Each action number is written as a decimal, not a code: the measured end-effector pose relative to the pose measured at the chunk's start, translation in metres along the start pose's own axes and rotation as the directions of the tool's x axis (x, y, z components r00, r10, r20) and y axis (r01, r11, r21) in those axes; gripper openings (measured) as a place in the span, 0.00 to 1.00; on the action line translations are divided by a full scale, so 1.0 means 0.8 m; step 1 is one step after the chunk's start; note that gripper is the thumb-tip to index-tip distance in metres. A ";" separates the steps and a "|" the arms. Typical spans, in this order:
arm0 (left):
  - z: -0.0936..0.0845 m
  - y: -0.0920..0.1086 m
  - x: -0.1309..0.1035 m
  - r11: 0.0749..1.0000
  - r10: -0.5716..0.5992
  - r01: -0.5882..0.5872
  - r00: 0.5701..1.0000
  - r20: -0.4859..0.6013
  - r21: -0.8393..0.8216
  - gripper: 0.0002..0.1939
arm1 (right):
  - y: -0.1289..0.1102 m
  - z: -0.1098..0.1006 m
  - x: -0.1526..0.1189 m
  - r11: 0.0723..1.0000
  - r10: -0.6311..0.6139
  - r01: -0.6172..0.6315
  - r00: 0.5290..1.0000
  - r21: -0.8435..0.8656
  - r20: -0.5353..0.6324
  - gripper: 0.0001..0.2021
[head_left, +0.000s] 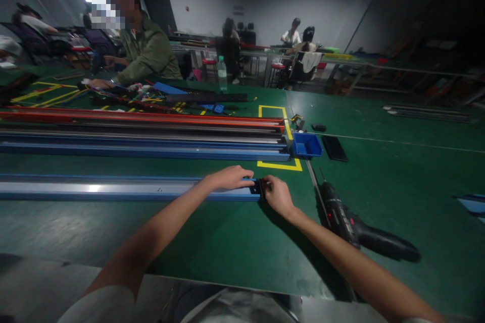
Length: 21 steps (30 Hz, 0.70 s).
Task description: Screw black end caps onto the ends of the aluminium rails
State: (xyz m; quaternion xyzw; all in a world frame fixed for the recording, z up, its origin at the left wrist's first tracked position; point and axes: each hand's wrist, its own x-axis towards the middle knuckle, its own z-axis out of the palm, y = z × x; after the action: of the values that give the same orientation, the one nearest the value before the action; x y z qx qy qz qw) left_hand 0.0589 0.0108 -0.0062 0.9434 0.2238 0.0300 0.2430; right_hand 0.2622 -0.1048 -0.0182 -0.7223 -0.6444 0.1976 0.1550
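A long blue channel rail [125,187] with a pale inner face lies across the green table in front of me. My left hand [231,177] rests near its right end, fingers curled over the far edge. At that same end sits a black end piece [256,189], flush with the rail as far as I can see. My right hand [278,195] pinches this piece from the right with bent fingers; the fingertips are partly hidden. A black power drill [343,219] lies on its side to the right of my right hand, its bit pointing away from me.
Blue rails [227,152], dark rails and orange rails [151,117] lie parallel beyond. A blue bin [306,145] and a black phone [334,148] stand to their right. A water bottle [222,74] is farther back. A co-worker [149,53] handles wires at the far left.
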 end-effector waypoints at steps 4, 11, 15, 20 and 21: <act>-0.002 0.003 -0.001 1.000 -0.008 0.009 1.000 -0.005 0.025 0.18 | -0.005 0.012 -0.015 0.988 -0.017 0.008 0.998 -0.152 -0.057 0.15; 0.004 -0.004 -0.001 0.999 0.011 -0.010 1.000 -0.016 0.033 0.18 | -0.012 0.019 -0.018 0.942 -0.081 0.090 0.996 -0.325 0.039 0.15; 0.002 -0.013 -0.002 1.000 0.014 -0.014 1.000 -0.024 0.020 0.19 | -0.024 0.020 -0.007 0.921 -0.119 0.137 0.990 -0.365 0.073 0.16; -0.010 -0.028 -0.009 1.000 -0.010 0.010 0.999 -0.032 -0.008 0.21 | -0.044 0.019 0.005 0.911 -0.153 0.182 0.982 -0.371 0.107 0.16; -0.013 -0.031 -0.010 1.000 -0.016 0.015 0.999 -0.030 -0.018 0.22 | -0.048 0.018 0.007 0.910 -0.160 0.192 0.980 -0.367 0.115 0.17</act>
State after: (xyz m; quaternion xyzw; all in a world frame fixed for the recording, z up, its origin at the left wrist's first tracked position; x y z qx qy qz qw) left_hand 0.0400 0.0313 -0.0086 0.9388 0.2346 0.0446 0.2483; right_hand 0.2226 -0.0947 -0.0127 -0.6688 -0.7385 0.0850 0.0040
